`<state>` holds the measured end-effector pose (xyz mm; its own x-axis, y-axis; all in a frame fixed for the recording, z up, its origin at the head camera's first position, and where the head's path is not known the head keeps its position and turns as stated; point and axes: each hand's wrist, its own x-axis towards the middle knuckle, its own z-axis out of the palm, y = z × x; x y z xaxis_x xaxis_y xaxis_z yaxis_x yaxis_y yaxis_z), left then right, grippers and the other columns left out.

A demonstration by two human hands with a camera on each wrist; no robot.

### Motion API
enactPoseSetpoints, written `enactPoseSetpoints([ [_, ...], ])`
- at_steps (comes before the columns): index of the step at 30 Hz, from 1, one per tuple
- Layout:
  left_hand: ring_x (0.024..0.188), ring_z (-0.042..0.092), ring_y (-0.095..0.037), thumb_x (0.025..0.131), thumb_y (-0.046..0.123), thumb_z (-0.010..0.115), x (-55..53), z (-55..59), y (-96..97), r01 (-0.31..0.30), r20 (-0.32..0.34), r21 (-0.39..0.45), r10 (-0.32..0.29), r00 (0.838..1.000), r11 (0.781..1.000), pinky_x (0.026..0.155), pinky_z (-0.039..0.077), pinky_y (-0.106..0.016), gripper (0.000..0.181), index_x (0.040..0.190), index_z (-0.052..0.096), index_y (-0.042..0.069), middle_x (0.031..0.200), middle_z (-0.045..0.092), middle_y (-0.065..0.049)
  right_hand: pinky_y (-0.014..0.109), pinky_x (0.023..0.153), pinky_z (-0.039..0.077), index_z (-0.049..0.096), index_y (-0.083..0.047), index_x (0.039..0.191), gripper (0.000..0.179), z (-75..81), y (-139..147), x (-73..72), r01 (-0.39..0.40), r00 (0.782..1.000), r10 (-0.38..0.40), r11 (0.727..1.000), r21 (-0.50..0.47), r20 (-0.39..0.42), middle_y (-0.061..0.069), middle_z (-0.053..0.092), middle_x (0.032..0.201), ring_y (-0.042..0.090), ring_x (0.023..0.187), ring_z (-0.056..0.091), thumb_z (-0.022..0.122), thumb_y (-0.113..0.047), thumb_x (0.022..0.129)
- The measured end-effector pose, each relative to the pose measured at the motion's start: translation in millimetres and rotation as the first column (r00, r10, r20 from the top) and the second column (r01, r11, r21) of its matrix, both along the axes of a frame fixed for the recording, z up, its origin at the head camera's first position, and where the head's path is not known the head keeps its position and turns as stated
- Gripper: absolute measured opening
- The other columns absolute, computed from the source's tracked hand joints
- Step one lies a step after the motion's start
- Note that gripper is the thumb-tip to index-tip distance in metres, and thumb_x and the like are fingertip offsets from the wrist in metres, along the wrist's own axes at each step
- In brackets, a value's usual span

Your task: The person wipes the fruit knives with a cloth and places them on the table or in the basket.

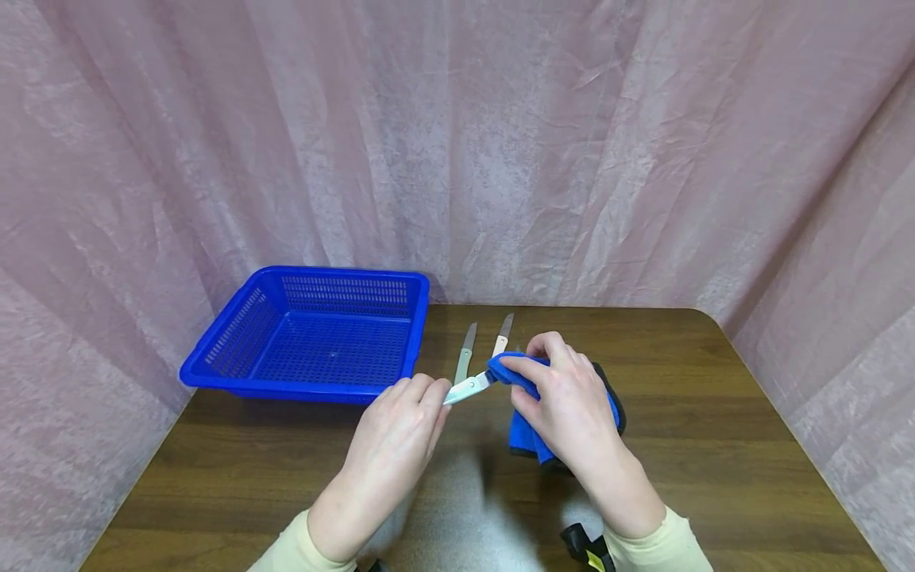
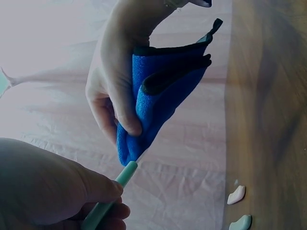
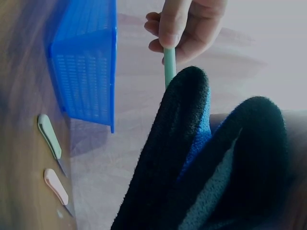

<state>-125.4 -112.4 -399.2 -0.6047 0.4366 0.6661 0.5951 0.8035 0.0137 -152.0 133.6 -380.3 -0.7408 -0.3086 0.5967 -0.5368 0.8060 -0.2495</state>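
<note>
A small knife with a smooth pale green handle [image 1: 468,388] is held above the brown wood-grain surface [image 1: 700,421], the left hand's [image 1: 400,421] fingers curled around its handle. The right hand's [image 1: 575,405] fingers pinch a folded blue cloth with black edging [image 1: 526,433] over the blade. Beyond lie a second green-handled knife [image 1: 465,359] and a pale pink-handled knife [image 1: 500,344], beside a blue plastic mesh basket [image 1: 300,391].

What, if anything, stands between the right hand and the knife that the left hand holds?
The blue cloth: it is folded over one end of the knife, and the right hand pinches it there. Nothing visible separates knife and left hand.
</note>
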Motion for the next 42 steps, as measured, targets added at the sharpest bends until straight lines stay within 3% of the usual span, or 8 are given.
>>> enactPoseSetpoints([
  [13,0.071,0.061,-0.027,0.089,0.005,0.089,0.7,0.0,0.1,0.000,-0.003,0.003,0.000,1.000,1.000,0.061,0.051,-0.039,0.029,0.111,0.071,0.001,0.092,0.067,-0.007,0.049,0.076,0.055,0.088,-0.017,0.118,0.035,0.0,9.1,-4.0,0.040,0.998,-0.039,0.999,-0.024,0.045,0.009,0.063,0.114,0.031,0.089,0.066,0.086,-0.005,0.086],
  [31,0.072,0.062,-0.025,0.089,0.006,0.091,-5.8,-6.2,-1.9,-0.001,0.051,0.002,0.001,0.999,1.000,0.060,0.052,-0.037,0.031,0.112,0.071,0.003,0.091,0.067,-0.005,0.054,0.073,0.055,0.087,-0.017,0.121,0.035,-3.2,25.2,-14.4,0.142,0.984,-0.135,0.989,-0.050,0.116,0.011,0.064,0.116,0.036,0.088,0.066,0.080,-0.006,0.089],
  [42,0.074,0.063,-0.026,0.091,0.007,0.089,-13.2,-20.2,-0.3,-0.004,0.117,0.004,0.004,0.993,1.000,0.062,0.054,-0.039,0.027,0.110,0.071,0.004,0.090,0.067,-0.005,0.054,0.076,0.054,0.087,-0.018,0.120,0.035,-2.8,15.5,-10.1,0.095,0.988,-0.089,0.995,-0.042,0.125,0.008,0.062,0.116,0.033,0.091,0.065,0.080,-0.006,0.088],
])
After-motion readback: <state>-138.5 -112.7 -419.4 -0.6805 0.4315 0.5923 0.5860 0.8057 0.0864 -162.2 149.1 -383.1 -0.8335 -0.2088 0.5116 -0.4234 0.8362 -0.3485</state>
